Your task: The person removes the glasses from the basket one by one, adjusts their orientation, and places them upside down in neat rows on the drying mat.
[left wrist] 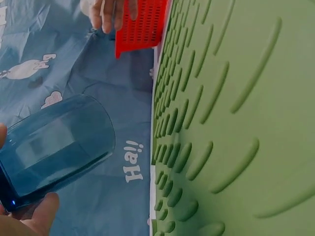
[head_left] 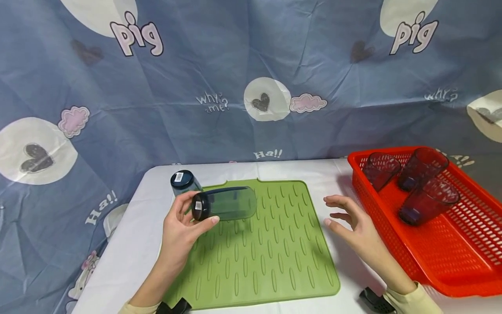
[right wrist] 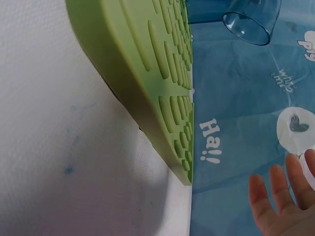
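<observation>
In the head view my left hand [head_left: 182,231] grips a blue drinking glass [head_left: 231,203] near its base, thumb below and fingers behind. The glass lies sideways in the air above the green ribbed mat [head_left: 274,257], its mouth pointing right. The left wrist view shows the same glass [left wrist: 64,142] clear of the mat. A second blue glass [head_left: 184,181] stands upside down at the mat's far left corner, a label on its base. My right hand [head_left: 354,229] hovers between mat and basket, fingers loosely bent and apart, with nothing in it.
A red plastic basket [head_left: 451,261] stands on the right, its near wall close to my right forearm. Three reddish-looking glasses [head_left: 429,198] lean inside it toward the far end. White cloth [head_left: 129,244] covers the table, and a patterned blue curtain [head_left: 235,131] hangs behind.
</observation>
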`<action>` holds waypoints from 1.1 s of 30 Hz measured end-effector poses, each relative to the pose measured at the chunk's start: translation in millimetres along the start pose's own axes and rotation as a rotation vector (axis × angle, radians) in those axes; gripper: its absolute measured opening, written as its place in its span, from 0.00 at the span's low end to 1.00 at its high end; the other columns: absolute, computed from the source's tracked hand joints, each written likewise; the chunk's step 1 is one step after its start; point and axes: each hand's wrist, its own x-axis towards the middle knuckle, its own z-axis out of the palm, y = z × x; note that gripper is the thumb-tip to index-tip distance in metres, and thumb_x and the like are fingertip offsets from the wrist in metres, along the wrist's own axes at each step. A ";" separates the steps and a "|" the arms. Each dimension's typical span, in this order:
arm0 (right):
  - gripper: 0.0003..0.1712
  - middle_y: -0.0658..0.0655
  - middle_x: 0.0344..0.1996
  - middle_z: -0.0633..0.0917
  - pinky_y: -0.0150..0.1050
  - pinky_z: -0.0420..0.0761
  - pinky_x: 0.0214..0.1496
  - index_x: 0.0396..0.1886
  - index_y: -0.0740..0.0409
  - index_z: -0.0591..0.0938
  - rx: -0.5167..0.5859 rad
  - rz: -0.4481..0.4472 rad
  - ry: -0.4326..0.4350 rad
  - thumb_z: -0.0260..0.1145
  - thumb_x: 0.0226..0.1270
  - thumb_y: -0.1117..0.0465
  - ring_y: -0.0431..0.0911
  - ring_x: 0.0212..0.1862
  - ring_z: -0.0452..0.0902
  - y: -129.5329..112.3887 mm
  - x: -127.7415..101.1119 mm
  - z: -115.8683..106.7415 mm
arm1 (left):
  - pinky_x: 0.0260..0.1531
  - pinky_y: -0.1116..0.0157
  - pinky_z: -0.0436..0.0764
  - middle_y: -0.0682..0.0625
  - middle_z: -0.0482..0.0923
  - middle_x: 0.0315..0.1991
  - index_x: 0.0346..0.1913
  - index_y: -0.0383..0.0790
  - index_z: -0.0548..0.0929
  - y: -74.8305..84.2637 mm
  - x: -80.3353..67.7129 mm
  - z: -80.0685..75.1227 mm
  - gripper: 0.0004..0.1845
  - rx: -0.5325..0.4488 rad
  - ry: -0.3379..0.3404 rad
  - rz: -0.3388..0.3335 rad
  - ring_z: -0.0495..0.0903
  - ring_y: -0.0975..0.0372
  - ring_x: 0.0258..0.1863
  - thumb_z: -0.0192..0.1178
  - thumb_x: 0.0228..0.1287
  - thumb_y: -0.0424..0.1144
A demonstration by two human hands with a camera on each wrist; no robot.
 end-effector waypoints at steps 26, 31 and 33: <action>0.24 0.58 0.58 0.77 0.38 0.76 0.58 0.61 0.63 0.74 -0.031 -0.033 -0.020 0.66 0.64 0.74 0.54 0.59 0.71 2.2 0.4 -0.5 | 0.47 0.67 0.79 0.51 0.76 0.58 0.64 0.45 0.71 1.7 16.8 8.6 0.37 0.180 -0.040 0.023 0.77 0.60 0.55 0.76 0.51 0.31; 0.24 0.57 0.58 0.77 0.37 0.76 0.58 0.61 0.62 0.74 -0.031 -0.027 -0.024 0.66 0.65 0.74 0.53 0.60 0.71 2.9 -0.2 -0.2 | 0.48 0.65 0.80 0.52 0.76 0.58 0.65 0.46 0.72 0.2 18.9 9.8 0.37 0.191 -0.036 0.015 0.77 0.61 0.55 0.76 0.50 0.32; 0.24 0.57 0.58 0.77 0.38 0.76 0.58 0.60 0.62 0.75 -0.034 -0.024 -0.024 0.66 0.65 0.74 0.54 0.60 0.70 3.1 -0.4 -0.2 | 0.49 0.65 0.80 0.52 0.76 0.58 0.65 0.47 0.71 -0.2 19.7 10.5 0.38 0.193 -0.036 0.014 0.77 0.61 0.56 0.76 0.50 0.32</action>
